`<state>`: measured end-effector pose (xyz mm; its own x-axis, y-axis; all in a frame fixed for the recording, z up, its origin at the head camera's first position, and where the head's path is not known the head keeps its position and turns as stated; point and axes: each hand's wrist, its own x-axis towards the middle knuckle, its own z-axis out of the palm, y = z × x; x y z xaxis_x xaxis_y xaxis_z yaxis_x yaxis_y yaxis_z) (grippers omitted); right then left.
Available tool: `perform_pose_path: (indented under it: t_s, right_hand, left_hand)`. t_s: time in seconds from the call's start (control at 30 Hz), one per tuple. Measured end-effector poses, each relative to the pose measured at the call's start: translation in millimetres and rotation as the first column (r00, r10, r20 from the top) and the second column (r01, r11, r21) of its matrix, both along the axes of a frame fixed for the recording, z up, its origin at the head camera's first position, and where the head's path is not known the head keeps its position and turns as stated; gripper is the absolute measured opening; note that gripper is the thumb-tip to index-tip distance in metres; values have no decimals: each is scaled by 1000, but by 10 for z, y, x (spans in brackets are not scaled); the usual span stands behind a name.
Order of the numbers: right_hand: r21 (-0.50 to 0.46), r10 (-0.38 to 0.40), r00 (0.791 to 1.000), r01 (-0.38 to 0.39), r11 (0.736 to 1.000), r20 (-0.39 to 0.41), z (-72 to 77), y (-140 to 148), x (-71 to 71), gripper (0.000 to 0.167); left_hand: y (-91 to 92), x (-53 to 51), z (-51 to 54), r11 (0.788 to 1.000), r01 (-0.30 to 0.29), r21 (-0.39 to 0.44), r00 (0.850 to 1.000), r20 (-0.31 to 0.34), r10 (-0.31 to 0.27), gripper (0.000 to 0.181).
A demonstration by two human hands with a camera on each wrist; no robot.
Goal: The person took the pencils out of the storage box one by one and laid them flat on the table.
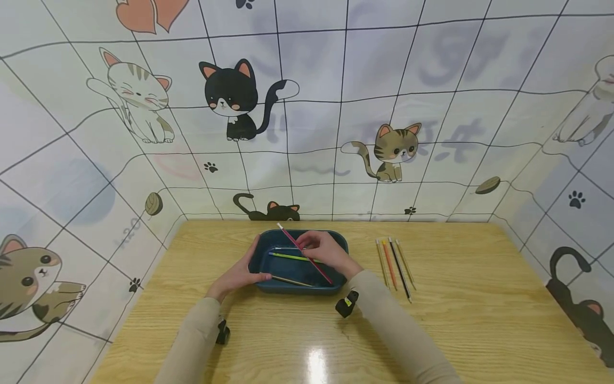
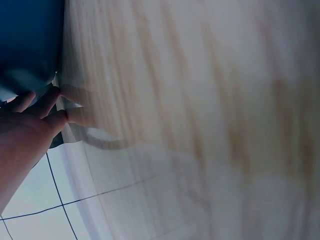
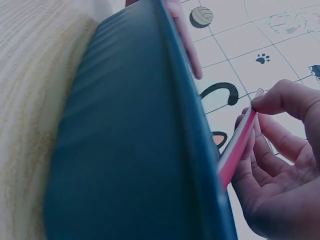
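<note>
- Above the interior of a dark blue, rectangular container (image 1: 297, 289), a slim pinkish-red pencil with a pale tip (image 1: 320, 271) is pinched between the thumb and fingers of the right hand (image 1: 328, 252).
- The pencil is held at a slant, its lower part dipped behind the near rim; whether the container's floor is touched cannot be told.
- At the container's left end, the wall is gripped by the left hand (image 1: 240, 273), thumb laid over the rim, fingers along the outside.
- Inside, a lime-green pencil (image 1: 291, 257), a thin pale-ended pencil (image 1: 285, 248) and a tan pencil (image 1: 291, 280) are seen lying apart.
- To the container's right, two thin tan pencils, an orange pencil (image 1: 389, 265) and a black pencil (image 1: 400, 269) are spread side by side on the light wood-grain table (image 1: 460, 272).
- Behind, a white, grid-lined wall covering (image 1: 316, 128) is decorated with cartoon cats.
</note>
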<state>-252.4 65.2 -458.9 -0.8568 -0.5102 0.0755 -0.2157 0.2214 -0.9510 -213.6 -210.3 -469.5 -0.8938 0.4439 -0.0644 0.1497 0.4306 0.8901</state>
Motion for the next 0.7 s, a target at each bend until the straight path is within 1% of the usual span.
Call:
perform_pose_path:
  t_s: [0.23, 0.4, 0.53, 0.7]
  right_hand:
    - [-15, -12, 1000, 12, 1000, 5, 73, 36, 14, 26]
    - [-22, -21, 1000, 21, 1000, 7, 96, 88, 42, 27]
    - [-10, -47, 999, 47, 999, -4, 126, 150, 70, 27]
    - [-10, -60, 998, 60, 998, -15, 171, 240, 106, 27]
  left_hand:
    - [2, -6, 4, 1000, 3, -2, 1000, 16, -3, 108]
    - [7, -6, -4, 1000, 6, -8, 1000, 1, -6, 108]
    - [9, 6, -6, 1000, 6, -10, 1000, -6, -6, 108]
    - [13, 15, 1, 1000, -2, 6, 1000, -14, 2, 108]
